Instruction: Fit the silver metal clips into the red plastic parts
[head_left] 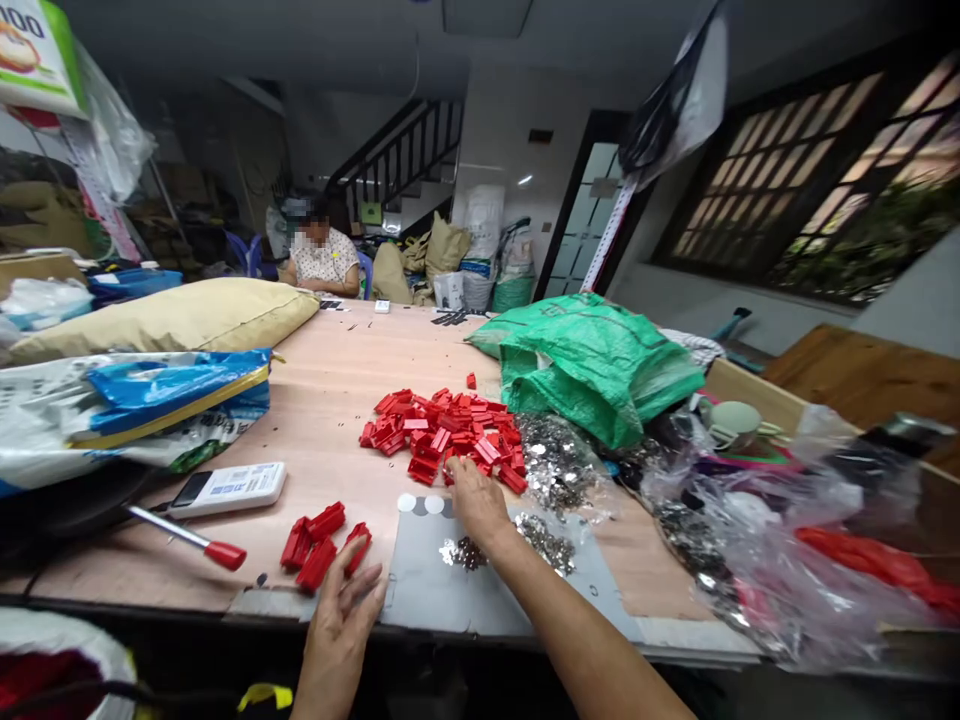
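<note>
My left hand (pixel 341 610) is near the front edge of the table, fingers apart. Its fingertips reach a small red plastic part (pixel 360 540), beside several similar red parts (pixel 315 565). My right hand (pixel 476 500) reaches over a grey mat (pixel 427 590) to the near edge of a heap of red plastic parts (pixel 442 425). Its fingers are bent together among the parts, and what they grip is hidden. Small shiny metal pieces (pixel 547 543) lie on the mat under and beside my right forearm. White round discs (pixel 420 504) show along the mat's far edge.
A screwdriver-like tool with a red end (pixel 225 555) and a white boxy device (pixel 232 488) lie at left, near sacks (pixel 172 320). A green woven bag (pixel 592 360), a bag of metal pieces (pixel 559 460) and clear plastic bags (pixel 787 570) crowd the right. Another person (pixel 324 255) sits across.
</note>
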